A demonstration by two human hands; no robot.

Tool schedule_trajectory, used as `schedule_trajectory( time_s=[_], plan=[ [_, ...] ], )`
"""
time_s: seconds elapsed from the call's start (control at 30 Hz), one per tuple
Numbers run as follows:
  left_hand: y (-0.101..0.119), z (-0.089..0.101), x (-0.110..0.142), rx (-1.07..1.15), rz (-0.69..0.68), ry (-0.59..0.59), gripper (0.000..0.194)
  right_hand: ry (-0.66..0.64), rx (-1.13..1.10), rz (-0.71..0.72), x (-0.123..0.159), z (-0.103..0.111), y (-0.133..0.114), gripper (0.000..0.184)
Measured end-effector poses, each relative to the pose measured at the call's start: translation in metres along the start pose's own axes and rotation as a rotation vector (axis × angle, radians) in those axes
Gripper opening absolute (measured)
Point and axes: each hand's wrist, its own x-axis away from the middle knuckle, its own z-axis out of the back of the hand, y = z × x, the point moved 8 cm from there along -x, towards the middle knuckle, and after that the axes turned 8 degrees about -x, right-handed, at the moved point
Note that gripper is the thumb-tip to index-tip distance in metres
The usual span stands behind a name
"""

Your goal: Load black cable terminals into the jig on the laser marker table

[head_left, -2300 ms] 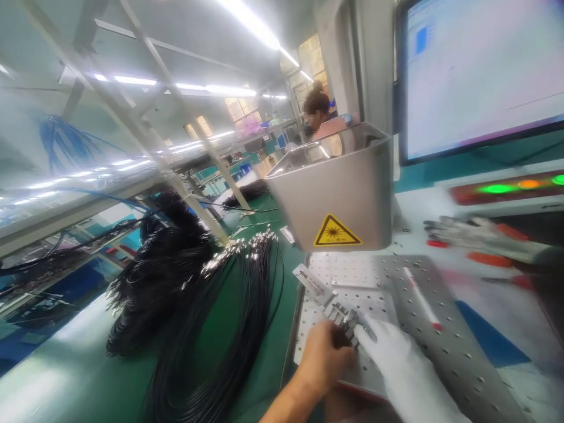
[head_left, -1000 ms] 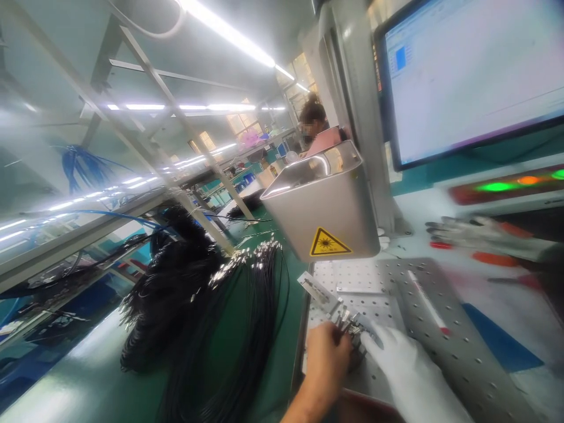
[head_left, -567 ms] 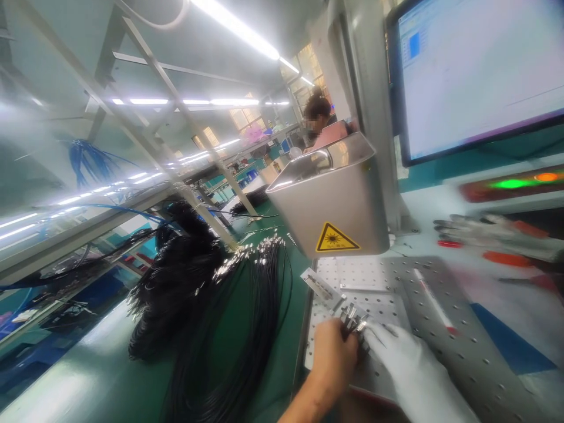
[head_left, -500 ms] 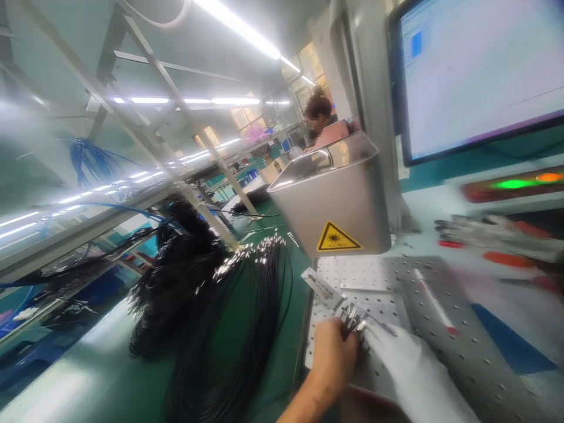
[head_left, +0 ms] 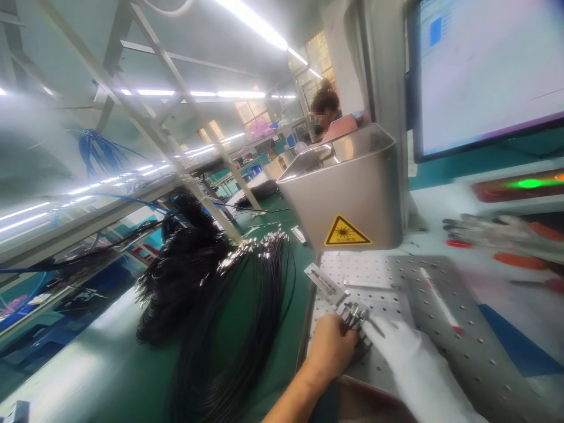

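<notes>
My left hand (head_left: 331,348), bare, is closed around a bunch of black cables whose metal connectors (head_left: 355,315) stick up past the thumb and fingers. Against the right side of this bunch is my right hand (head_left: 399,346) in a white glove. Its fingers look pressed together, with a slim grey piece (head_left: 376,328) showing at the fingertips; blur hides what exactly it grips. Both hands are over a perforated metal plate (head_left: 383,367). Just beyond the connectors, a flat metal fixture (head_left: 325,284) lies aslant on the plate.
Above the plate hangs a grey machine housing (head_left: 348,194) with a laser warning sign. Coiled black cables (head_left: 251,317) and a larger black heap (head_left: 176,282) lie left. A red-tipped white pen (head_left: 440,301), gloves (head_left: 497,229) and a monitor (head_left: 489,76) are right. Another person (head_left: 330,114) sits behind.
The view has shifted slightly, so the surroundings appear a little further right. Both hands stay together at the connectors, with barely any movement between them.
</notes>
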Motion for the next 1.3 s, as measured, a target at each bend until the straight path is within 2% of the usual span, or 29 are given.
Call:
schedule_trajectory(
  time_s=[0.13,0.3,0.47,0.53,0.7,0.83,1.03,1.2,1.3],
  plan=[
    [-0.004,-0.002,-0.002,0.019,0.046,0.002,0.028,-0.022,-0.041,-0.037,-0.002,0.000,0.004,0.041],
    [-0.001,-0.003,-0.001,0.036,0.022,-0.023,0.031,-0.108,0.040,0.035,-0.004,-0.011,0.002,0.060],
    [-0.001,-0.003,0.002,0.019,0.009,-0.006,0.029,-0.006,0.094,0.016,-0.003,-0.006,-0.001,0.053],
    [0.000,-0.003,0.002,-0.002,0.013,0.008,0.029,0.014,0.090,-0.032,-0.003,-0.010,0.001,0.050],
    [-0.001,-0.003,-0.001,-0.018,0.015,0.022,0.026,0.010,-0.053,-0.283,0.000,-0.027,0.020,0.027],
    [-0.003,-0.006,-0.003,-0.040,0.019,0.015,0.022,0.018,-0.091,-0.268,-0.001,-0.029,0.020,0.027],
    [0.000,-0.005,0.000,-0.100,0.054,0.039,0.019,0.100,-0.120,-0.395,-0.001,-0.029,0.028,0.028],
    [0.001,-0.007,0.000,-0.126,0.056,0.018,0.016,-0.018,-0.208,-0.439,0.000,-0.040,0.034,0.027],
    [0.003,-0.007,-0.003,-0.143,0.040,0.025,0.015,-0.019,-0.252,-0.431,0.002,-0.038,0.035,0.029]
  ],
)
